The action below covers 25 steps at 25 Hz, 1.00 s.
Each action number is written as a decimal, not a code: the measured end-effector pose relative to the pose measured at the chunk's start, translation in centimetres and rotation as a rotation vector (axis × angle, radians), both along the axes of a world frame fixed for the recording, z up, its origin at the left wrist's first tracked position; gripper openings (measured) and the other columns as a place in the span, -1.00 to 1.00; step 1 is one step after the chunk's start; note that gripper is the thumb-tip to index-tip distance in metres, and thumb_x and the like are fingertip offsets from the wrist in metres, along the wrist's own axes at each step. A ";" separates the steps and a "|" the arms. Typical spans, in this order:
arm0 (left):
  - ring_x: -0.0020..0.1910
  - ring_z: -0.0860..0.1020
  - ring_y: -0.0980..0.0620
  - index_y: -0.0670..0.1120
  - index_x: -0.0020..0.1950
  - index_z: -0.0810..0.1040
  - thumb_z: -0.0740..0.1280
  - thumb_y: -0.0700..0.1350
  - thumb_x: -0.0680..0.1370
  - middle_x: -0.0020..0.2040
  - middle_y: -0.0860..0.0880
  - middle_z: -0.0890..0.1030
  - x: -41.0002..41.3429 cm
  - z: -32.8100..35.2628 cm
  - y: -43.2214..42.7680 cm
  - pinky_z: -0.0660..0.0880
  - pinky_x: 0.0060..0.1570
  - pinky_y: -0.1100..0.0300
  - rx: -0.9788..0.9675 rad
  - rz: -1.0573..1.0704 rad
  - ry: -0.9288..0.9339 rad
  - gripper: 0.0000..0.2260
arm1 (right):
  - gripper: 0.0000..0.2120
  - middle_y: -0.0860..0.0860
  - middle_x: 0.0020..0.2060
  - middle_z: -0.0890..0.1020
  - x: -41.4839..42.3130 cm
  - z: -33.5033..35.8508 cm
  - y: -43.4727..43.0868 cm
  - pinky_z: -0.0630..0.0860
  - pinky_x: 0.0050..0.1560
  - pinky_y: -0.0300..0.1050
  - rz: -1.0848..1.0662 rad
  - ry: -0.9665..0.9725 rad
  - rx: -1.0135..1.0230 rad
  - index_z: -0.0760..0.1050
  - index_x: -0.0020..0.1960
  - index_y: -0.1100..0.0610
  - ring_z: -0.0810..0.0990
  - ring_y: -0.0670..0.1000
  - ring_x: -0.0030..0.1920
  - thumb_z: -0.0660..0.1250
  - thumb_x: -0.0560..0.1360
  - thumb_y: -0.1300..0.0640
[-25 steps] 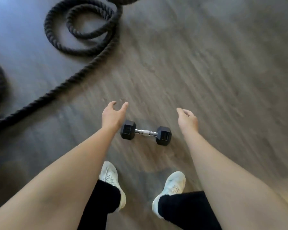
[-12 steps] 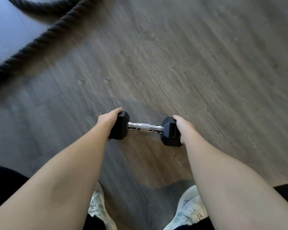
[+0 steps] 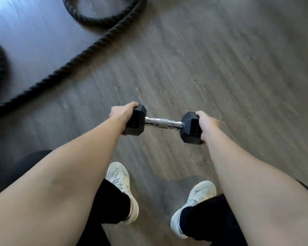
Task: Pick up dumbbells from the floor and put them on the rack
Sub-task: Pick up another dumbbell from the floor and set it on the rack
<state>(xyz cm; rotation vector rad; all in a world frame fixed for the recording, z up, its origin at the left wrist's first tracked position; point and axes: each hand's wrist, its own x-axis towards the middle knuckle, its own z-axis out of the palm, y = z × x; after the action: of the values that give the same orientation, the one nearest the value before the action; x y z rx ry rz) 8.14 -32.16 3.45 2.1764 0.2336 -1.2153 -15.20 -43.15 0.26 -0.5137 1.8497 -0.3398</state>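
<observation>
A small dumbbell (image 3: 163,122) with black hexagonal ends and a chrome knurled handle is held level above the grey wood floor, in front of my feet. My left hand (image 3: 122,112) cups its left end and my right hand (image 3: 205,122) cups its right end. The handle between the two ends is bare. No rack is in view.
A thick black battle rope (image 3: 75,59) runs across the floor from the left edge up to a loop at the top. My two white shoes (image 3: 122,181) stand on the floor (image 3: 238,77) below the dumbbell.
One second ago both hands were open above the dumbbell lying on the floor. They then closed on its ends, and now it is lifted as the view rises.
</observation>
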 end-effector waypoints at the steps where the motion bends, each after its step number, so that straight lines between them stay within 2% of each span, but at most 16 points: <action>1: -0.07 0.61 -0.21 -0.07 0.05 0.52 0.50 0.17 0.16 0.08 -0.12 0.60 0.5 5.4 0.6 0.56 -0.13 -0.23 -0.014 0.027 -0.019 -0.44 | -0.66 0.08 -0.23 0.63 0.8 5.1 0.1 0.55 -0.24 -0.04 0.022 -0.001 -0.022 0.40 -0.21 0.12 0.61 0.09 -0.26 0.49 0.25 -0.04; 3: -0.07 0.61 -0.20 -0.07 0.03 0.51 0.51 0.16 0.16 0.09 -0.10 0.58 2.1 16.6 2.3 0.57 -0.12 -0.25 -0.058 0.113 -0.066 -0.45 | -0.66 0.06 -0.26 0.60 3.3 16.1 0.7 0.57 -0.16 0.01 0.093 0.003 -0.074 0.38 -0.25 0.11 0.59 0.09 -0.27 0.47 0.24 -0.07; 7: -0.07 0.63 -0.17 -0.06 -0.03 0.54 0.53 0.19 0.16 0.06 -0.09 0.62 6.3 38.0 6.9 0.60 -0.09 -0.24 -0.155 0.283 -0.154 -0.48 | -0.70 0.00 -0.32 0.55 9.9 38.1 2.1 0.48 -0.33 -0.14 0.277 -0.048 -0.245 0.45 -0.37 0.11 0.51 0.05 -0.35 0.43 0.27 -0.10; 9: -0.10 0.64 -0.15 -0.07 -0.01 0.58 0.53 0.19 0.17 0.02 -0.09 0.64 8.5 48.9 10.7 0.62 -0.12 -0.16 -0.220 0.396 -0.218 -0.48 | -0.68 -0.01 -0.31 0.53 14.2 50.0 3.9 0.45 -0.30 -0.11 0.391 -0.076 -0.320 0.42 -0.39 0.09 0.50 0.08 -0.31 0.43 0.31 -0.12; 11: -0.06 0.62 -0.15 -0.14 0.14 0.55 0.53 0.19 0.18 0.07 -0.13 0.64 10.7 58.0 14.9 0.61 -0.12 -0.07 -0.267 0.504 -0.300 -0.35 | -0.67 0.07 -0.18 0.59 18.6 60.0 6.2 0.44 -0.19 -0.10 0.555 -0.081 -0.413 0.48 -0.35 0.10 0.52 0.15 -0.17 0.39 0.38 -0.14; 13: 0.03 0.60 -0.20 -0.20 0.19 0.51 0.51 0.22 0.17 0.12 -0.17 0.60 13.4 64.5 19.5 0.59 0.02 -0.12 -0.315 0.561 -0.379 -0.26 | -0.62 0.18 0.03 0.64 23.0 67.0 9.0 0.41 -0.08 -0.11 0.735 -0.076 -0.530 0.63 -0.14 0.18 0.54 0.18 -0.01 0.32 0.46 -0.16; 14: 0.06 0.59 -0.21 -0.19 0.11 0.54 0.49 0.24 0.16 0.13 -0.18 0.60 14.5 66.4 22.0 0.57 0.08 -0.14 -0.325 0.580 -0.415 -0.31 | -0.60 0.20 0.07 0.64 24.9 69.5 10.9 0.34 -0.08 -0.11 0.825 -0.071 -0.574 0.64 -0.07 0.18 0.52 0.18 -0.01 0.28 0.49 -0.16; 16: 0.07 0.59 -0.20 -0.15 -0.05 0.61 0.48 0.27 0.16 0.13 -0.17 0.63 17.3 70.2 28.3 0.57 0.12 -0.12 -0.367 0.647 -0.502 -0.42 | -0.61 0.18 -0.02 0.63 29.6 73.4 15.7 0.25 -0.16 -0.13 0.911 -0.157 -0.669 0.62 -0.12 0.17 0.44 0.14 -0.12 0.24 0.52 -0.14; 19: 0.07 0.60 -0.13 -0.07 0.09 0.69 0.43 0.34 0.14 0.12 -0.11 0.65 20.4 74.1 38.5 0.56 0.15 -0.02 -0.353 0.711 -0.651 -0.33 | -0.64 0.20 -0.05 0.65 36.0 76.1 24.4 0.45 -0.03 -0.06 0.955 -0.294 -0.713 0.64 -0.13 0.20 0.56 0.18 -0.06 0.30 0.50 -0.10; 21: 0.05 0.61 -0.10 -0.08 0.12 0.68 0.45 0.30 0.23 0.10 -0.10 0.66 22.5 74.8 45.1 0.56 0.13 0.02 -0.351 0.774 -0.725 -0.38 | -0.65 0.23 -0.03 0.67 39.8 76.4 30.6 0.46 -0.08 -0.01 1.003 -0.369 -0.683 0.64 -0.11 0.22 0.59 0.19 -0.05 0.33 0.49 -0.08; 23: -0.02 0.62 -0.08 -0.09 0.08 0.69 0.46 0.25 0.30 0.04 -0.10 0.68 24.7 74.9 50.2 0.57 0.01 0.11 -0.332 0.827 -0.736 -0.48 | -0.66 0.26 0.03 0.67 43.5 75.7 35.5 0.45 -0.14 -0.01 1.082 -0.424 -0.623 0.62 -0.07 0.22 0.62 0.21 -0.03 0.32 0.50 -0.07; 25: -0.10 0.61 -0.04 -0.08 -0.05 0.69 0.47 0.24 0.31 -0.04 -0.08 0.68 26.4 74.1 55.7 0.50 -0.19 0.18 -0.278 0.892 -0.727 -0.57 | -0.74 0.25 0.03 0.67 47.2 74.2 40.9 0.43 -0.23 -0.09 1.137 -0.459 -0.560 0.58 -0.12 0.16 0.63 0.21 -0.04 0.34 0.48 -0.06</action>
<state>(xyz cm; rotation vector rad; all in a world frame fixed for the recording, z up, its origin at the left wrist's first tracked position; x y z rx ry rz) 34.52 23.54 77.51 1.7778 0.5871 0.0481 31.99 -2.28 74.46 -1.6032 0.7854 -0.1542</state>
